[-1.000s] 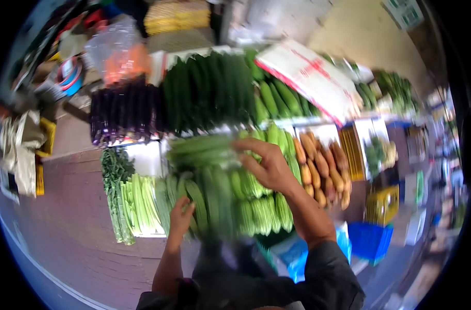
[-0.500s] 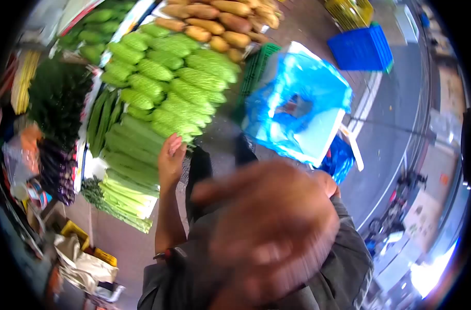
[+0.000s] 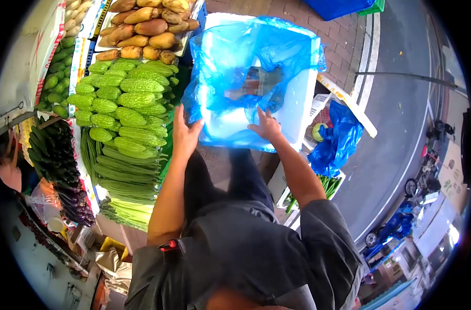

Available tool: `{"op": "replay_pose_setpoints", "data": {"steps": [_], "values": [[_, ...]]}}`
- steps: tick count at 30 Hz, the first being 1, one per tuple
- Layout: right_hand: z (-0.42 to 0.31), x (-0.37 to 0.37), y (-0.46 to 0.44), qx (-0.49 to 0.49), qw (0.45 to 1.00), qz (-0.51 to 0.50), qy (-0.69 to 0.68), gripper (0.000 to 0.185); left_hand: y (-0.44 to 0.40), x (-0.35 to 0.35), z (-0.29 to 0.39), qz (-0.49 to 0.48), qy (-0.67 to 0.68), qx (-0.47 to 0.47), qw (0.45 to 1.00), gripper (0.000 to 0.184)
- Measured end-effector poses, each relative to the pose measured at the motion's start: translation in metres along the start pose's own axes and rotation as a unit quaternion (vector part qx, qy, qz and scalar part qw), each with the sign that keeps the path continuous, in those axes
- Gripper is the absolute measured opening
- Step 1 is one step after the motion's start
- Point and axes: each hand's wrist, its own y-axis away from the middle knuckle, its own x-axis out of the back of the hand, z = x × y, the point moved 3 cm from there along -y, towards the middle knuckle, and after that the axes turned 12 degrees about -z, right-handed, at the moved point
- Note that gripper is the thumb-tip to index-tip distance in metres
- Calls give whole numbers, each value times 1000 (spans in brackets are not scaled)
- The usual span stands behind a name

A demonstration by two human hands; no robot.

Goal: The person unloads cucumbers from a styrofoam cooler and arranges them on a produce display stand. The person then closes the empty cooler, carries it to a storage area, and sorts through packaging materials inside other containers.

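Take white box as landmark; see blue bag bunched inside, draped over left and far rims. Note left hand just left of box at near corner, thumb wide of straight fingers, nothing visibly gripped; cannot tell touch on film. Note right hand over near side of box, thumb parted from forefinger, nothing seen held; cannot tell contact with film beneath.

Main risk: slumping of loose film into box, caused by slack at near and right walls, with white surface showing bare there. Could tear under a hard one-sided tug, being thin and wrinkled. Could bunch further around ragged gap at middle of box; cannot make out reddish-brown patch seen through it.

Second risk, left of box: knocking bitter melons, stacked close by left hand, with a wide elbow or swing. Third, right of box: snagging crumpled blue plastic with right forearm, if swept outward.
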Motion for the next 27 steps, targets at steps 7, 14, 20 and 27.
{"op": "replay_pose_setpoints", "data": {"steps": [7,14,20,27], "values": [[60,0,-19,66,841,-212,-493,28,-73,-26,5,-16,-56,12,998,50],[88,122,97,83,386,-95,-914,12,-61,-17,51,-3,313,37,949,19],[82,255,187,377,425,-17,-822,9,-19,-12,194,-125,479,-29,868,16],[-49,350,213,338,879,93,-322,15,45,-65,307,-308,342,-179,870,44]]}}
